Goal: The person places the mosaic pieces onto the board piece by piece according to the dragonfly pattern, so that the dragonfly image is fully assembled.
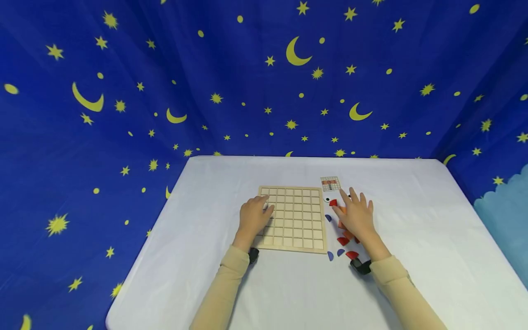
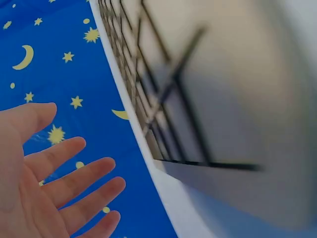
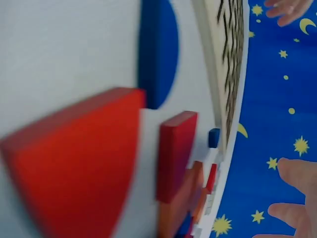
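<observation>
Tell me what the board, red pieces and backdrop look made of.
Board: probably bare wood, matte; pale tan tone. Red pieces: painted wood or plastic, can't tell which; even, opaque colour on thick, crisp-edged blocks. Backdrop: likely printed cloth, matte; soft folds show in it.

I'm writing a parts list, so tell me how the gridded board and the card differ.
The gridded board is far larger than the card. The gridded board's squares are plain and pale; the card carries a reddish pattern. Both show a grid and lie on the white table.
</observation>
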Tool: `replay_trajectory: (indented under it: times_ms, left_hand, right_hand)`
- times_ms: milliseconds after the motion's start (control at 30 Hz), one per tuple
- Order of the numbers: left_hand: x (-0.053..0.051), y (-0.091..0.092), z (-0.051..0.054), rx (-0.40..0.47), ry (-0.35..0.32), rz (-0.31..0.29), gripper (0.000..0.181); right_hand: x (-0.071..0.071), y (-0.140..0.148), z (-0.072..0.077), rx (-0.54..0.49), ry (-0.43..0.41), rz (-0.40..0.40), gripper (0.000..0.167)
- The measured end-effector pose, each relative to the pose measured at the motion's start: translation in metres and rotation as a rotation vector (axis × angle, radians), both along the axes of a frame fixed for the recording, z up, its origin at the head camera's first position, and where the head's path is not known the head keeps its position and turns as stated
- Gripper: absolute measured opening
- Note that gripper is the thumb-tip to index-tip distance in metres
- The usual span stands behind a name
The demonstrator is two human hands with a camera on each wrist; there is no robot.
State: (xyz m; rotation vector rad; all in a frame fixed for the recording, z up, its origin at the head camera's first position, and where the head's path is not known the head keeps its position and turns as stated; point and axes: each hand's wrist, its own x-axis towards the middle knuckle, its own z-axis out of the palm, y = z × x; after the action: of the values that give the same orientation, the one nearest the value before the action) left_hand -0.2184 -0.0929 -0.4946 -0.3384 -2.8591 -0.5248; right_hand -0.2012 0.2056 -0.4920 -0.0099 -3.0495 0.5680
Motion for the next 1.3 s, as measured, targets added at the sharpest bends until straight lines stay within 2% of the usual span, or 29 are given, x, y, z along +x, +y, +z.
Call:
replay_trajectory:
  times_ms: [233,400,567,700,933,1100,1300]
  left_hand:
    - [0.004,-0.011,-0.012,0.033,-0.016,0.03,0.039]
    - [0.002,-0.02,-0.015,0.079,-0.055,0.066,0.038]
    - [0.003,-0.024,-0.02,0.109,-0.097,0.077,0.039]
    - [0.004,-0.024,-0.02,0.116,-0.125,0.072,0.04]
    - [0.006,-0.026,-0.02,0.139,-0.156,0.063,0.041]
    - [0.007,-0.027,-0.019,0.15,-0.157,0.054,0.039]
    - [0.011,-0.026,-0.019,0.149,-0.179,0.063,0.04]
  right_hand:
    - [0.002,0.005,-0.009,-0.002,-0.039,-0.026,0.066]
    - [0.004,0.007,-0.012,0.003,-0.003,-0.027,0.063]
    - [0.002,0.011,-0.016,0.008,0.029,-0.024,0.061]
    - [-0.005,0.013,-0.016,-0.002,0.04,-0.005,0.059]
    - [-0.024,0.01,-0.015,-0.003,-0.026,0.021,0.058]
    - [-0.034,0.007,-0.015,0.0,-0.002,0.053,0.053]
    - [-0.043,0.007,-0.019,-0.046,0.004,0.071,0.049]
